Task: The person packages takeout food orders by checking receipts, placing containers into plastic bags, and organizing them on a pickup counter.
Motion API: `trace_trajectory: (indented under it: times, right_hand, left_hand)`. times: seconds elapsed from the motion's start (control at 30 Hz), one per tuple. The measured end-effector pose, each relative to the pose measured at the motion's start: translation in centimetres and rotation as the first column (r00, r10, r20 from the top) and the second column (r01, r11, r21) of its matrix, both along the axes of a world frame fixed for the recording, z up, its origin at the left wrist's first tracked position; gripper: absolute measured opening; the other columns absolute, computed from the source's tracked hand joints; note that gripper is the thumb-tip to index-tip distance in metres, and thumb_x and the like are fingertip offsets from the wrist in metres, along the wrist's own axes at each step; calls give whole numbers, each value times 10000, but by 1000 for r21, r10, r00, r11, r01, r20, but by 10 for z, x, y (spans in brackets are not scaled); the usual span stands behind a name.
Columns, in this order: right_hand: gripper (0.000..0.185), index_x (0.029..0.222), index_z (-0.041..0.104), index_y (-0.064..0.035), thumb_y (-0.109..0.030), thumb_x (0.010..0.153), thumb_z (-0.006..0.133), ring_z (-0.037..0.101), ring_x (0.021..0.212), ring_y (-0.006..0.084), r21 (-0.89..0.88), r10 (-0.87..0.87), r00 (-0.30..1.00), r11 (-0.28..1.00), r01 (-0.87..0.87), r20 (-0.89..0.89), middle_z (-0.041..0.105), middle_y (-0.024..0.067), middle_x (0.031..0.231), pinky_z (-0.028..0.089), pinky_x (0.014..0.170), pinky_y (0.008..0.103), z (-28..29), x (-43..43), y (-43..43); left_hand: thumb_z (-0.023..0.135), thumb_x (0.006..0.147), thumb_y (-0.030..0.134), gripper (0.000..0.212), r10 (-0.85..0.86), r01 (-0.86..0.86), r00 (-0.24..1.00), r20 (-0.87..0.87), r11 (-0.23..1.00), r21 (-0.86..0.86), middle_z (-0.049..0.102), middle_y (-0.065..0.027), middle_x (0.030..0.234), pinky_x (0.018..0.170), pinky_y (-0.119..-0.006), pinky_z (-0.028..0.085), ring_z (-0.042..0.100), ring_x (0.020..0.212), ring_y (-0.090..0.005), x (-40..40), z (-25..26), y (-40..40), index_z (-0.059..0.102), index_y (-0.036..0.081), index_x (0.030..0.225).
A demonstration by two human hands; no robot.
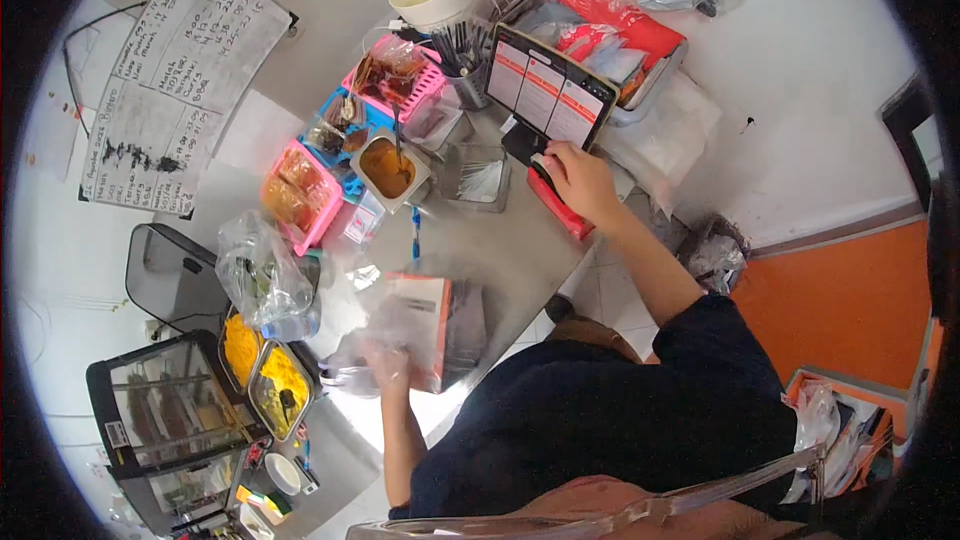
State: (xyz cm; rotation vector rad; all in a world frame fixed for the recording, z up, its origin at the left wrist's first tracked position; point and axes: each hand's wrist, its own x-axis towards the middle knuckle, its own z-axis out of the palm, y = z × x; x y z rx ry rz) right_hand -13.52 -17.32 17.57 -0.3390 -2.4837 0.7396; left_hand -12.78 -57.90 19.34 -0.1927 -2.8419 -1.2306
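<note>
My left hand (390, 366), blurred, grips a clear plastic bag (352, 367) at the near left of the steel table (517, 262). Beside it lies a flat stack of clear bags (466, 322) with an orange-edged white sheet (424, 315); which layer is on top cannot be told. My right hand (581, 176) is closed around the upper part of a red and black stapler (559, 206), just below a tablet (551, 90) propped upright. The fingers partly hide the stapler. A blue pen (415, 232) lies between the hands, farther off.
Behind are a steel pan of brown sauce (386, 169) with a ladle, a clear tub (472, 178), pink baskets (304, 199) of bagged food and a cutlery holder (469, 82). At left stand trays of yellow food (281, 382) and a glass-fronted cabinet (169, 397).
</note>
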Motion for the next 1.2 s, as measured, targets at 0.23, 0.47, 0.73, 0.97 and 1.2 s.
trace_trajectory:
  times: [0.23, 0.47, 0.73, 0.97, 1.2]
  right_hand:
    - [317, 1069, 502, -34, -281, 870, 490, 605, 798, 330, 89, -131, 987, 988, 123, 89, 477, 129, 1250, 477, 701, 411, -24, 7, 28]
    - [339, 1107, 466, -39, -276, 867, 494, 593, 858, 339, 19, -131, 982, 991, 129, 139, 364, 109, 1361, 469, 730, 420, -16, 9, 28]
    - [366, 1095, 474, 6, -261, 848, 516, 585, 887, 364, -26, -163, 979, 986, 167, 125, 382, 140, 1344, 472, 739, 433, -5, 8, 21]
    - [296, 1042, 478, -31, -268, 865, 498, 593, 872, 325, 13, -106, 975, 994, 105, 195, 379, 105, 1354, 469, 728, 408, -16, 8, 21]
    - [308, 1021, 476, -20, -277, 854, 508, 593, 843, 363, 28, -176, 974, 984, 173, 144, 396, 143, 1332, 472, 728, 435, -12, 4, 21]
  left_hand:
    - [489, 837, 177, 288, -146, 120, 984, -104, 967, -226, 574, -206, 1057, 901, -452, 372, 508, 999, -383, 0, -24, -26, 581, 9, 1053]
    - [524, 762, 89, 251, -199, 203, 979, -48, 974, 100, 603, -101, 875, 682, -304, 463, 578, 775, -195, -2, -12, -16, 559, -27, 982]
    - [570, 786, 175, 240, -122, 73, 989, 80, 891, 447, 581, -45, 850, 606, -237, 447, 560, 730, -124, -5, -26, -25, 548, 9, 958]
    - [561, 765, 189, 268, -206, 171, 978, 42, 895, 412, 561, -41, 832, 589, -239, 452, 548, 715, -125, -7, -28, -25, 515, 19, 966]
    - [539, 779, 118, 138, -235, 234, 972, -25, 943, 235, 564, -134, 804, 610, -379, 407, 535, 716, -296, -11, -32, -31, 548, -9, 834]
